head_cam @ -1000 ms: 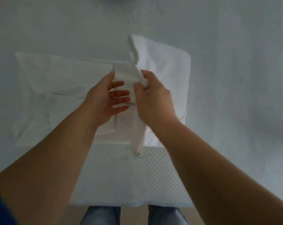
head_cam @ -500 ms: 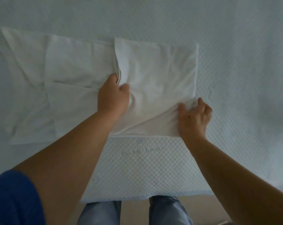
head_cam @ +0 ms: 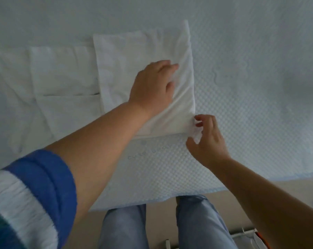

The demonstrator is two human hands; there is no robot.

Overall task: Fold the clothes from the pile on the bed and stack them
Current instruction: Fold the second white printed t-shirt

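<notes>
A white quilted mattress [head_cam: 251,72] fills the scene, its near edge running above the person's jeans [head_cam: 197,225]. A white garment [head_cam: 62,83] lies spread flat across its left half, the right portion folded over into a doubled panel. The left hand [head_cam: 152,87] lies on that panel, fingers extended and pressing it flat. The right hand [head_cam: 207,141] pinches the garment's near right corner between thumb and fingers.

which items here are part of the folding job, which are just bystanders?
In the job:
- white cotton garment, partly folded on the bed
- left hand, pressing flat on the folded panel
- right hand, pinching the near corner

Just lying about:
- pale quilted mattress cover underneath
- white wire rack on the floor
</notes>
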